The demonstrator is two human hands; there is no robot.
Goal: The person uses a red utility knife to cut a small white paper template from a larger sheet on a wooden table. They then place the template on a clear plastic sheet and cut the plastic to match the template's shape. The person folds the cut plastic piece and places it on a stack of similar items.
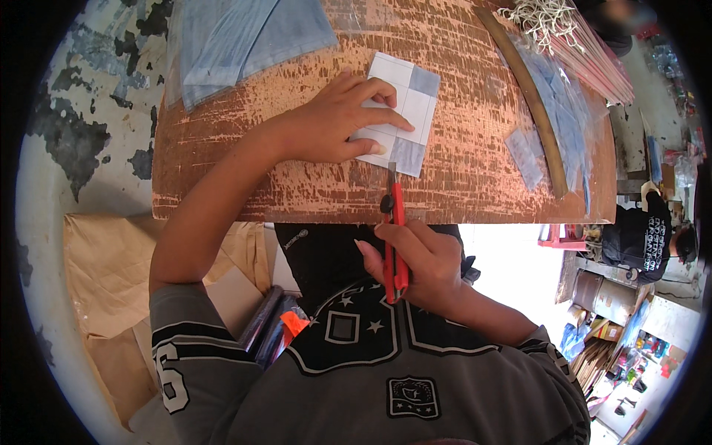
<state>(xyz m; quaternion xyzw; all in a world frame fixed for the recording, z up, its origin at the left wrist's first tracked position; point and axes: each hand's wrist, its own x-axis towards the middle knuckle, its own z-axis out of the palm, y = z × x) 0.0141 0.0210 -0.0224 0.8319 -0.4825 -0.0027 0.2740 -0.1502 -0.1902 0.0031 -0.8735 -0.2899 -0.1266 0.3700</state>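
Observation:
A white card with grey-blue squares and ruled lines lies slightly turned on the worn wooden table. Across its left side rests my left hand, fingers spread and pressing down, with nothing gripped. My right hand is wrapped round a red and black utility knife by the table's near edge. The knife's blade is out and points away from me, its tip at the card's lower edge. Whether the blade touches the card I cannot tell.
Clear bluish plastic bags lie at the table's far left. On the right are a curved wooden strip, more plastic bags and a bundle of pink sticks with white strings. Another person is at the far right.

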